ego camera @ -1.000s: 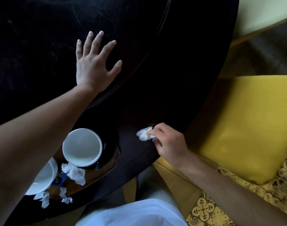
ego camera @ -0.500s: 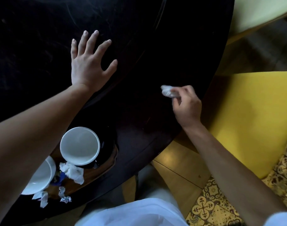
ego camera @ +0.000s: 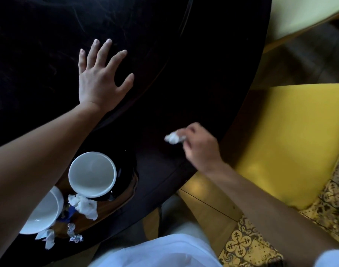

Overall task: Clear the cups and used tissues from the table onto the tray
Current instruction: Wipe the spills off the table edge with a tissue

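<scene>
Dark table (ego camera: 203,54): cups (ego camera: 92,174), tissues (ego camera: 84,206) by tray (ego camera: 107,211).

Crumpled white tissue (ego camera: 174,138) pinched in the right hand (ego camera: 200,149), above the dark table (ego camera: 184,83). Wooden tray (ego camera: 107,211) at the near-left edge carries two empty white cups, one (ego camera: 92,174) upright, the other (ego camera: 42,212) half hidden, with a wadded tissue (ego camera: 84,206) between them

Bare forearms; white short sleeve (ego camera: 332,259) at R arm; white garment (ego camera: 155,251) on torso
</scene>
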Demonstrator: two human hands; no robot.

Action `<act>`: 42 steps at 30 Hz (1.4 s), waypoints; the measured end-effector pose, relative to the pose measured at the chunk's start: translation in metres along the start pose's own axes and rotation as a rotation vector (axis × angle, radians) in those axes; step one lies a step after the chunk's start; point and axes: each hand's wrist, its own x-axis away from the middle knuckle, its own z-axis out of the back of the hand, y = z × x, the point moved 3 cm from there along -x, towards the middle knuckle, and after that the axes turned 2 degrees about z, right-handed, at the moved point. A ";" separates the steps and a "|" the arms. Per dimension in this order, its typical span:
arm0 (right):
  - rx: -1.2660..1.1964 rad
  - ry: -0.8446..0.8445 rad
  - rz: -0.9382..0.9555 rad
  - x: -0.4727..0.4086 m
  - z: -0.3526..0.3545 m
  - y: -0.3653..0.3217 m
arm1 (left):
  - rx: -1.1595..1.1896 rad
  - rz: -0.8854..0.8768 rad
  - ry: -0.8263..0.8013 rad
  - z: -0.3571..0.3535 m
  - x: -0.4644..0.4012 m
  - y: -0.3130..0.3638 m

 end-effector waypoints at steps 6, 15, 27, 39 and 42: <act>0.038 0.186 -0.267 -0.039 0.032 0.054 | 0.005 -0.005 -0.005 0.001 0.002 -0.001; -0.070 -0.018 -0.059 0.030 -0.004 0.001 | 0.009 -0.003 0.004 0.001 0.003 -0.001; -0.113 0.328 -0.256 -0.049 0.073 0.103 | 0.022 0.023 0.012 -0.002 -0.006 0.010; 0.009 0.463 -0.777 -0.218 0.120 0.218 | 0.016 0.053 0.028 -0.006 -0.016 0.020; 0.019 0.455 -0.707 -0.223 0.111 0.207 | 0.025 0.053 0.032 -0.005 -0.016 0.019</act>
